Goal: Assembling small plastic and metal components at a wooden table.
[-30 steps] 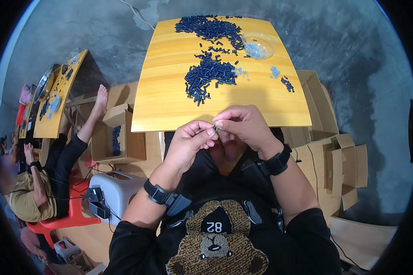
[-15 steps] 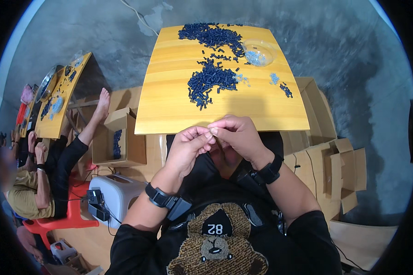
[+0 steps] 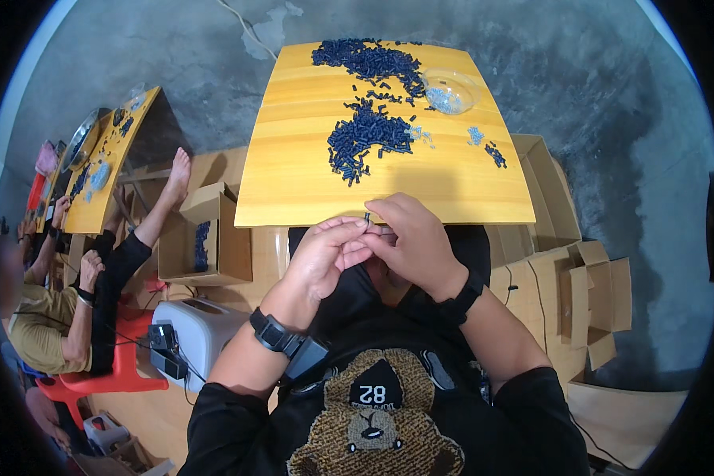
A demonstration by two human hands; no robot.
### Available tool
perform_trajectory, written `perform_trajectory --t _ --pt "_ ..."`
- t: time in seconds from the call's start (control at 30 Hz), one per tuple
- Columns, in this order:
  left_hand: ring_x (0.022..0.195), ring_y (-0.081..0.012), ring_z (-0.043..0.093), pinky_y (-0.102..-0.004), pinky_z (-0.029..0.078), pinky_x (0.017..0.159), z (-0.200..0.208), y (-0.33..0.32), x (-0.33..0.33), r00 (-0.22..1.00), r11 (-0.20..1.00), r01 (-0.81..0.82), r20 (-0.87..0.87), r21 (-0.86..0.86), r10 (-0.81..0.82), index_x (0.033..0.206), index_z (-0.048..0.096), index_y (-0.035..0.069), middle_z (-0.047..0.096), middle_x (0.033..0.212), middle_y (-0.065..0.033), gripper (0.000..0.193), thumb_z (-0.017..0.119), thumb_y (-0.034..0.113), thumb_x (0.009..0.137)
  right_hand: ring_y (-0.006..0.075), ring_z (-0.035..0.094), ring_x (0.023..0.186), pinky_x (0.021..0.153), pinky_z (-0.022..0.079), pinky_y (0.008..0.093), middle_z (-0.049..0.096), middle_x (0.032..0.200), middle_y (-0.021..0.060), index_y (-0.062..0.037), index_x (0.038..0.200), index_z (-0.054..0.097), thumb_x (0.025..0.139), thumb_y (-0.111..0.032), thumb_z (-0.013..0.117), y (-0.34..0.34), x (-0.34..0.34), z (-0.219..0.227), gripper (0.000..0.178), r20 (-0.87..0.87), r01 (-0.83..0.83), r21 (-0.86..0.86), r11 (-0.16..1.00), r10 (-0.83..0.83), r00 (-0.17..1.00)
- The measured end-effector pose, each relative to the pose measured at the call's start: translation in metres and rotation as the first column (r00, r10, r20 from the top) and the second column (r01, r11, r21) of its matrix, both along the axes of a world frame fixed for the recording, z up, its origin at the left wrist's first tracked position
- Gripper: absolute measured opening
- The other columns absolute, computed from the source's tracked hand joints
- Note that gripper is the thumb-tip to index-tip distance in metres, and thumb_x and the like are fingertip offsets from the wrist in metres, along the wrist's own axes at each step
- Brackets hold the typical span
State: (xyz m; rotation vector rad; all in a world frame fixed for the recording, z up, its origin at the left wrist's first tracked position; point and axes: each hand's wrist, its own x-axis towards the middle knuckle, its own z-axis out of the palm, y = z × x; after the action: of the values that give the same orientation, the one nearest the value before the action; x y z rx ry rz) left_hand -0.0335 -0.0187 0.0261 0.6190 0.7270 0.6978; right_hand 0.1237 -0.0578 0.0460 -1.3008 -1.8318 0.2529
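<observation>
In front of the table's near edge, my left hand (image 3: 331, 252) is closed, with thumb and forefinger pinching a small dark cylindrical piece (image 3: 367, 216) that pokes up between the fingertips. My right hand (image 3: 417, 242) is close against it, thumb and forefinger apart around the left fingertips. The forefinger's tip is beside the piece's upper end; whether it touches is too small to tell. Past my hands, a heap of dark blue cylindrical pieces (image 3: 365, 139) lies on the yellow wooden table (image 3: 293, 186), with small clear pieces (image 3: 422, 136) at its right edge.
A bigger dark heap (image 3: 365, 59) and a clear round dish (image 3: 472, 94) are farther back; small clear (image 3: 475, 136) and dark piles (image 3: 496, 155) sit right. Cardboard boxes (image 3: 232, 242) flank the table. At left, a person (image 3: 51, 329) sits by another table (image 3: 119, 166), near a grey stool (image 3: 206, 321).
My right forefinger and thumb have parted from their pinch at the left fingertips, and the right hand has risen slightly. The dark piece now shows. The person at left has moved their hands.
</observation>
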Motion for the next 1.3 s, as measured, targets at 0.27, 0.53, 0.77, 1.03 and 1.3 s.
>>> perform_trajectory --t 0.27,0.53,0.77,1.03,1.3 --pt "0.078 -0.0126 0.064 -0.0225 0.053 0.067 -0.003 -0.003 0.003 1.000 0.999 0.031 -0.006 -0.010 -0.031 0.095 0.060 0.000 0.065 0.090 -0.0107 0.016 0.055 0.013 0.087 0.0289 0.052 0.074 0.063 0.044 0.0376 0.049 0.072 0.0103 -0.0044 0.073 0.051 0.069 -0.015 0.062 -0.001 0.006 -0.001 0.016 0.146 -0.027 -0.007 1.000 0.028 0.989" --pt "0.077 -0.0101 0.063 -0.0211 0.051 0.066 -0.012 -0.007 0.006 0.999 0.998 0.039 0.037 -0.050 -0.037 0.094 0.062 0.004 0.065 0.090 -0.0071 0.016 0.057 0.017 0.087 0.0302 0.052 0.073 0.063 0.044 0.0374 0.049 0.073 0.0110 -0.0039 0.076 0.051 0.071 -0.015 0.060 -0.005 0.006 -0.008 0.015 0.072 -0.042 -0.076 0.996 0.047 0.996" --pt "0.071 -0.0079 0.062 -0.0198 0.052 0.064 -0.018 -0.010 0.014 0.999 0.997 0.004 -0.054 -0.079 -0.008 0.092 0.063 0.004 0.065 0.083 -0.0031 0.012 0.057 0.014 0.087 0.0303 0.052 0.074 0.063 0.044 0.0376 0.050 0.074 0.0119 -0.0026 0.078 0.051 0.070 -0.013 0.060 -0.007 0.010 -0.017 0.016 0.093 -0.020 -0.033 0.999 0.023 0.995" --pt "0.067 -0.0089 0.061 -0.0206 0.052 0.062 -0.023 -0.010 0.018 0.990 0.996 0.072 -0.116 -0.060 -0.078 0.090 0.063 0.003 0.064 0.082 -0.0036 0.010 0.060 0.011 0.085 0.0305 0.051 0.074 0.065 0.043 0.0375 0.049 0.073 0.0123 -0.0018 0.074 0.049 0.069 -0.011 0.059 -0.013 0.020 -0.023 0.015 0.053 -0.083 -0.017 0.996 0.084 0.995" --pt "0.071 -0.0094 0.060 -0.0213 0.051 0.065 -0.037 -0.006 0.024 0.983 0.995 0.068 -0.166 -0.072 -0.079 0.090 0.063 0.002 0.064 0.082 -0.0044 0.010 0.060 0.009 0.084 0.0321 0.050 0.075 0.067 0.042 0.0390 0.049 0.073 0.0142 -0.0009 0.071 0.048 0.068 -0.009 0.058 -0.009 0.023 -0.038 0.013 0.101 -0.099 -0.086 0.991 0.107 0.989"
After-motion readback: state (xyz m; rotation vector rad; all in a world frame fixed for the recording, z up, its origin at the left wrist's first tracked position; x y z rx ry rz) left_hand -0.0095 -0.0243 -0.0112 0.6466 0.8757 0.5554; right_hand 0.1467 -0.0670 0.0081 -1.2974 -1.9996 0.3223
